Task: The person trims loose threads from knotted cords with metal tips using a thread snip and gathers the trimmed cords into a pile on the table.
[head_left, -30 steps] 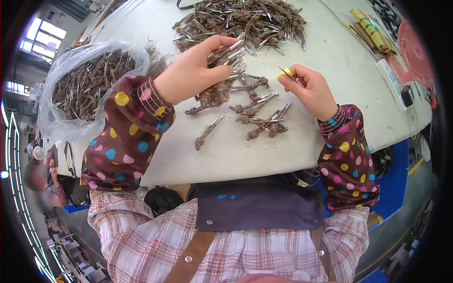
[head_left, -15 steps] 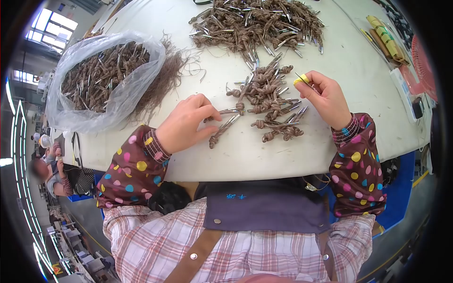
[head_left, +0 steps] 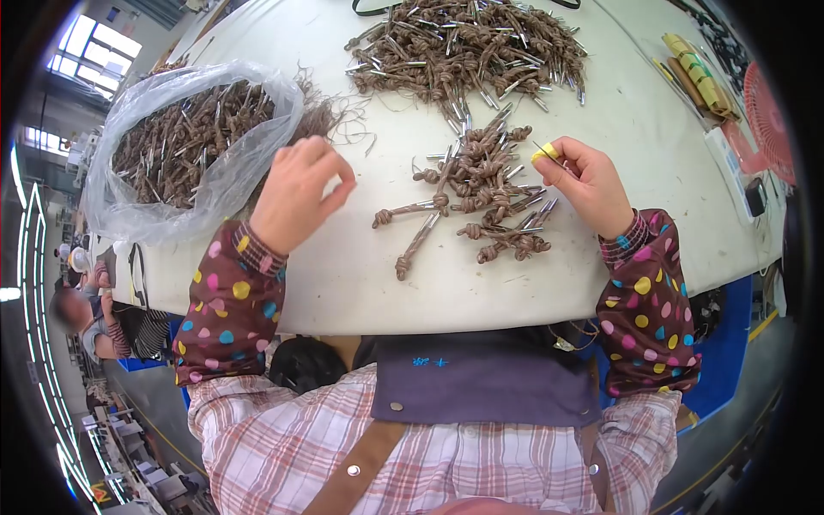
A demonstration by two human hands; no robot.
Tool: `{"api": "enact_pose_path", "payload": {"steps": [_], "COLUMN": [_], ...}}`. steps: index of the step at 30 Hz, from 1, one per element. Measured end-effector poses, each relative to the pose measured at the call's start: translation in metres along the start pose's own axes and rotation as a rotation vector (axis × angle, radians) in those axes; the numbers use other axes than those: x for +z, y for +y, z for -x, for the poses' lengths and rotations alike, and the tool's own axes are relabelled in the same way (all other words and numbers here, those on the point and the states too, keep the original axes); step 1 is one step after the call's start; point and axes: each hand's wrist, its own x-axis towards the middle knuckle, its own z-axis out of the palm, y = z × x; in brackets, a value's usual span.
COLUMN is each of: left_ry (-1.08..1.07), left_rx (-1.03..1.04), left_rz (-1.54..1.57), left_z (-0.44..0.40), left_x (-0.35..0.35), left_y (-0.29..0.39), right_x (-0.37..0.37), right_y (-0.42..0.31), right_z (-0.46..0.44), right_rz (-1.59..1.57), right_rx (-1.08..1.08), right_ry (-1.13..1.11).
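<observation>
My left hand is raised off the table beside the plastic bag, its fingers loosely curled and nothing visible in them. Between thumb and forefinger of my right hand is a thin dark needle-like tool; a yellow wrap shows at the fingertip. Just left of that hand lies a small pile of knotted brown cords with silvery metal tips. Two cords lie at its left edge: one knotted cord nearly level, another knotted cord slanting towards the table's front.
A clear plastic bag full of similar cords stands at the left, with loose brown threads beside it. A larger cord heap lies at the back. At right are a yellow-wrapped bundle, a white power strip and a pink fan. Another person sits far left.
My left hand has let go of the cords, lifting back and left towards the bag. The two cords at the pile's left edge have shifted slightly. My right hand has barely moved.
</observation>
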Motion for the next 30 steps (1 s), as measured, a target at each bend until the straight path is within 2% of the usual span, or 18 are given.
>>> {"api": "enact_pose_path", "payload": {"steps": [3,6,10,11,16,20,24,27,30], "left_ry": [0.102,0.031,0.051,0.005,0.168,0.137,-0.014,-0.185,-0.363], "left_rx": [-0.002,-0.073,0.007,-0.03,-0.185,-0.128,0.035,0.07,0.106], "left_rz": [0.101,0.364,0.211,0.152,-0.065,0.125,0.355,0.358,0.202], "left_z": [-0.022,-0.042,-0.051,-0.049,-0.029,-0.036,-0.061,-0.079,-0.084], "left_x": [0.022,0.056,0.08,0.078,0.08,0.044,0.027,0.036,0.042], "left_y": [-0.019,-0.01,-0.003,-0.005,-0.066,-0.005,0.069,0.094,0.108], "right_x": [-0.001,-0.002,-0.002,-0.001,-0.003,-0.004,-0.005,-0.006,-0.01], "right_y": [-0.004,0.0,0.003,0.004,-0.009,-0.016,-0.013,-0.005,-0.001], "right_z": [0.0,0.0,0.0,-0.001,0.003,0.003,0.001,0.0,-0.001], "right_rz": [0.029,0.016,0.009,0.009,0.063,0.09,0.102,0.096,0.035], "right_rx": [0.014,0.016,0.014,0.009,0.01,0.014,0.007,-0.004,-0.015], "right_ry": [-0.012,0.002,0.002,0.001,-0.009,0.009,0.03,0.069,0.105]}}
